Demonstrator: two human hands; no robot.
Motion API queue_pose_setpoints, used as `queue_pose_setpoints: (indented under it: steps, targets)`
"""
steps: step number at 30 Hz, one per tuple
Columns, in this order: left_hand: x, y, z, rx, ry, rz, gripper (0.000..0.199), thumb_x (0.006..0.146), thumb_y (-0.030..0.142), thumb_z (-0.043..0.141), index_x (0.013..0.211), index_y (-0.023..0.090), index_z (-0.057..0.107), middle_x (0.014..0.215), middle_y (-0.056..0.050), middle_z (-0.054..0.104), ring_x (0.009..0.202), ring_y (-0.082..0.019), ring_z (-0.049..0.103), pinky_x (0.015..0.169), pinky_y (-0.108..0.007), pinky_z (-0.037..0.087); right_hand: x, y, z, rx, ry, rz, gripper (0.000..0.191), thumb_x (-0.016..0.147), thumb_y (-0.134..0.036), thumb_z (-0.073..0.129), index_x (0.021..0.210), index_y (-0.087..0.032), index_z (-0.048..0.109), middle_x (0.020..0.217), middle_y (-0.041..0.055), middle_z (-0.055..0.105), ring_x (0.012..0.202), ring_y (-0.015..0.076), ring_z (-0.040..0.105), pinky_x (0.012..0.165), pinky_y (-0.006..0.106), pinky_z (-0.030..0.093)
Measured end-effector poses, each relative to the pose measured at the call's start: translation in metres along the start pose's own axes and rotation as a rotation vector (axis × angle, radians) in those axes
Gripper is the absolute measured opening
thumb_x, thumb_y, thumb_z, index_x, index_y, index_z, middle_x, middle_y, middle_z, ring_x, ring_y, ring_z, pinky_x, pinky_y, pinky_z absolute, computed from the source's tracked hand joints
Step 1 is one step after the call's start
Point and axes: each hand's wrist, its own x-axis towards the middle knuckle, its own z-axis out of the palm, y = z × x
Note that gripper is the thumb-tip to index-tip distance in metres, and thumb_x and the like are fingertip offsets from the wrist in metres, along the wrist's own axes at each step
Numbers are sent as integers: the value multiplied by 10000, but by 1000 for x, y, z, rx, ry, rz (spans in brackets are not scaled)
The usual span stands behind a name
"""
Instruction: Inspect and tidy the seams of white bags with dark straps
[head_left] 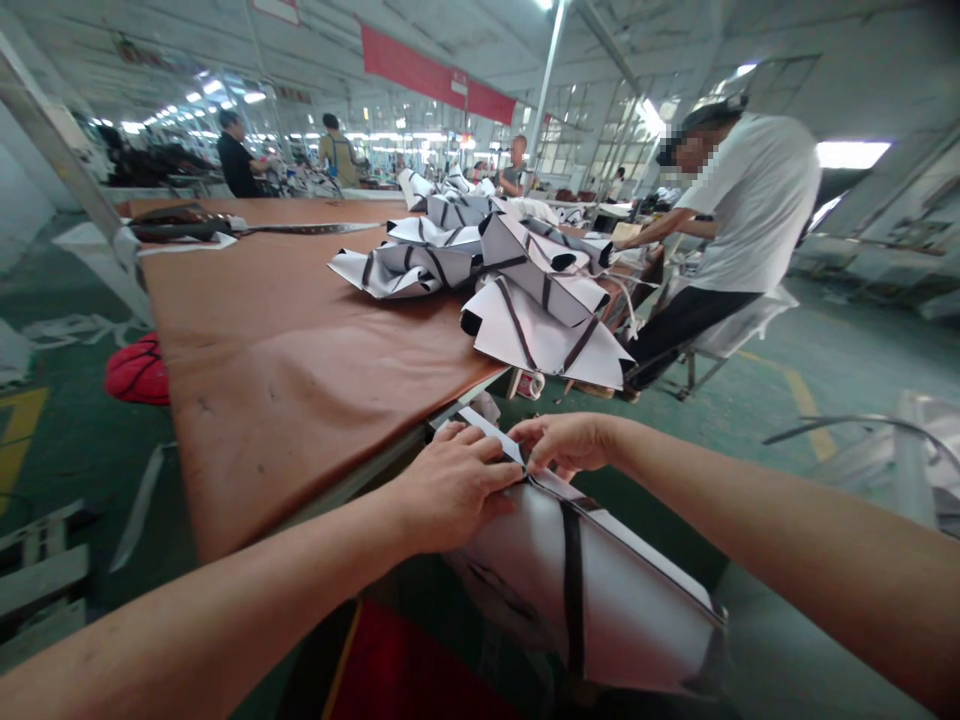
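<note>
At far left, on a green floor [67, 430], a yellow stripe [24, 425]. Next, low beside the counter [277, 370], a red bundle [135, 370] crossed by dark lines. On the counter's far left corner, dark folded pieces [180, 222] with white beneath; over the top, a creased brown covering. Well behind, a person in black [238, 160] and a person in tan [339, 150], with a red banner [427, 75] hung above and farther right. At the near edge, fingers together and stretched over the upper edge of a white panel [637, 600], the left hand [454, 490]; cannot tell whether its grip closes on anything underneath. On the counter, farther back, a loose heap of white pieces [442, 240] with dark strips, the nearest jutting past the edge. Just right of the left hand, with a narrow grip, fingertips gathered on the same panel edge, the right hand [570, 442]. In front of the counter, slanting down to the right from beneath both hands, the white panel, curved and crossed by a dark band [574, 590]. At right, beside the heap, bent forward with arms reaching leftward, a co-worker in a white top [765, 200].
</note>
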Motion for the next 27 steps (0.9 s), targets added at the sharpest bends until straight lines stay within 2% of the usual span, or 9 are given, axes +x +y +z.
queue_pose_setpoints:
  steps: [2,5,8,12,16,21,23,27]
  targets:
    - [5,3,5,-92,23,-47,208,842,266,558,1041,253,618,999,-18,581,996,-200,471,921,-350,363,1,2,-1,5,-2,3,623,513,-64,601,1105,-205,473,798,-24,580,610,126,595,477,211,487]
    - [8,7,18,-253,104,-118,257,815,144,555,1043,239,623,1016,-11,598,1020,-191,456,935,-336,360,0,4,-2,-7,-15,-17,627,532,-81,635,1124,-201,467,823,-16,580,613,117,591,487,204,484]
    - [7,9,26,-319,144,-136,277,821,128,540,1054,252,622,1045,-8,596,1022,-192,445,947,-350,347,-1,6,-4,-10,-29,-40,628,540,-85,655,1129,-202,474,843,-13,579,639,116,594,513,210,493]
    - [5,7,18,-213,77,-62,244,856,162,488,1017,283,625,1009,-2,583,1014,-200,430,902,-356,354,1,7,-6,-2,-50,-37,635,544,-85,644,1142,-207,469,848,-7,583,634,124,602,519,229,502]
    - [4,6,7,-77,-43,29,313,764,114,541,1018,284,604,1011,-7,555,1003,-210,428,893,-343,360,-2,7,-4,-20,-45,-75,618,545,-120,660,1132,-207,489,922,17,584,672,133,608,529,235,510]
    - [-1,2,10,-97,-19,74,486,755,71,524,1185,299,523,1114,4,549,1052,-195,424,961,-322,334,-11,5,3,-159,-38,-101,641,579,-258,715,1175,-216,482,1092,59,541,790,159,595,495,193,485]
    - [-3,1,12,-106,-7,90,519,755,63,516,1215,304,503,1143,7,545,1057,-187,431,974,-318,328,-14,4,7,-232,9,-97,664,566,-212,699,1191,-221,475,1074,50,546,805,160,588,506,192,486]
    - [-3,3,11,-107,-11,94,424,765,69,508,1132,273,566,1130,-7,553,1050,-192,443,974,-325,330,-15,0,14,-354,59,-87,622,570,-126,598,1176,-226,495,1017,23,571,807,164,581,492,184,466]
